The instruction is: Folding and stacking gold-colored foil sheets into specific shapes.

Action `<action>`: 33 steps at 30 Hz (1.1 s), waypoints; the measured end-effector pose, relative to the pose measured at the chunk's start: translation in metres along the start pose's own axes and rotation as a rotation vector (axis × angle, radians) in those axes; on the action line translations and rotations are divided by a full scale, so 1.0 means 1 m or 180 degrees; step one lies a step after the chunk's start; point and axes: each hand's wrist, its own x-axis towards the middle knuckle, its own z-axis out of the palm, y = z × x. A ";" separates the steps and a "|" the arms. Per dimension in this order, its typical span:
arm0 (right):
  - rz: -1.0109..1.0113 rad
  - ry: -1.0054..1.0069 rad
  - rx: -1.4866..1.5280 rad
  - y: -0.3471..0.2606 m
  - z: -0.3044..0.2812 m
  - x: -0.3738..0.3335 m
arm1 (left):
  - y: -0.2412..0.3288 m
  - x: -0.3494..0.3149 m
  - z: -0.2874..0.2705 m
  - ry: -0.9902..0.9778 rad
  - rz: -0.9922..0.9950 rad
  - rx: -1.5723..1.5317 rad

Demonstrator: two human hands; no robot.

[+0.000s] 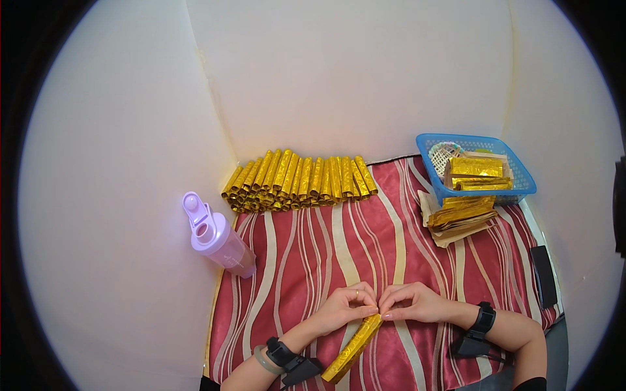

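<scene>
A gold foil paper roll [352, 350] lies slanted at the front of the cloth, its far end between my two hands. My left hand [349, 306] pinches that end from the left, thumb and fingertips pressed together. From the other side, my right hand [411, 304] pinches the same end, the fingertips of both hands nearly meeting. Beyond them, a pile of finished-looking gold paper rolls [300, 179] is stacked in layers near the back wall. Flat gold paper sheets [460, 218] lie in a stack at the right, partly under a basket.
The blue plastic basket [527, 186] holds more gold sheets and a small woven item [446, 155]. A lilac shaker bottle [223, 242] with its cap flipped up stands at the left. A dark phone-like slab [543, 276] lies at the right edge of the striped red cloth [306, 251]. White walls surround the table.
</scene>
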 end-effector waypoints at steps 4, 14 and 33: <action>-0.0080 0.0055 -0.0069 0.000 -0.001 0.000 | 0.000 0.000 0.000 0.0021 -0.0070 -0.0131; 0.0028 0.0036 -0.0088 0.003 -0.002 0.001 | 0.002 0.001 0.003 0.0179 -0.0096 -0.0209; 0.0090 0.0141 -0.0016 0.005 0.000 0.001 | -0.002 0.001 0.001 0.0090 0.0075 0.0011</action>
